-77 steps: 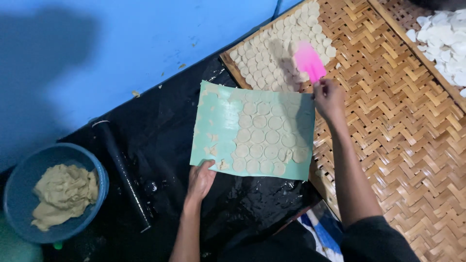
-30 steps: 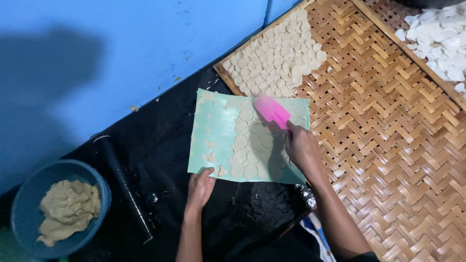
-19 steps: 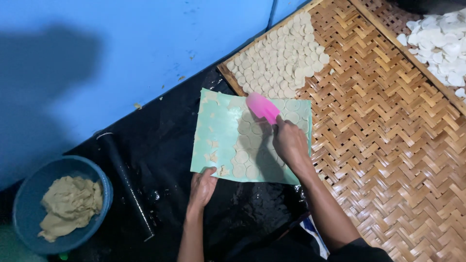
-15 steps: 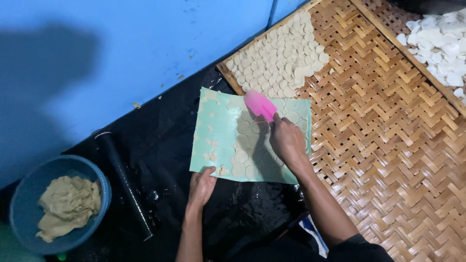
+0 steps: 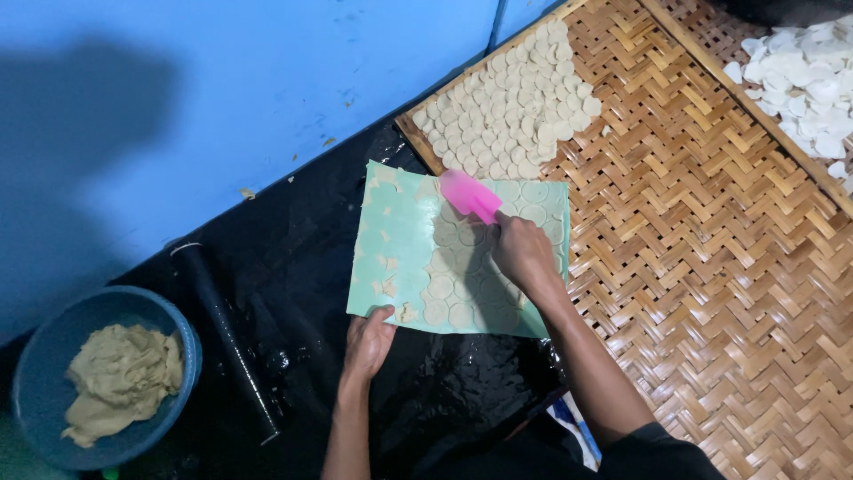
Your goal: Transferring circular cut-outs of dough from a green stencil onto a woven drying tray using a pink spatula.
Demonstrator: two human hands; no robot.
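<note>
On the black plastic sheet (image 5: 293, 267) that covers the floor lies a pale green mat (image 5: 404, 240) carrying cut dough rounds (image 5: 462, 284); its far right corner meets the edge of the woven bamboo tray (image 5: 711, 231), and its near edge is pinned by the left hand (image 5: 369, 342), fingers spread flat, holding nothing. The right hand (image 5: 522, 253) has its fingers closed around a pink scraper (image 5: 469, 196), whose blade rests on the mat's far side, just short of the tray's wooden rim. The left part of the mat holds only dough scraps (image 5: 386, 267), and open black sheet lies to the left of it. Compared with half a second ago, the scraper sits almost at the same spot near the mat's far edge and the left hand has not shifted; 2.6 seconds ago the scraper was out over the tray. A black rolling pin (image 5: 227, 342) lies well left of the mat, and beyond it a blue bowl (image 5: 40, 356) holds a lump of dough (image 5: 120, 378). Rows of laid-out rounds (image 5: 515, 98) fill the tray's far corner, with a second tray of white pieces (image 5: 809, 62) at top right
</note>
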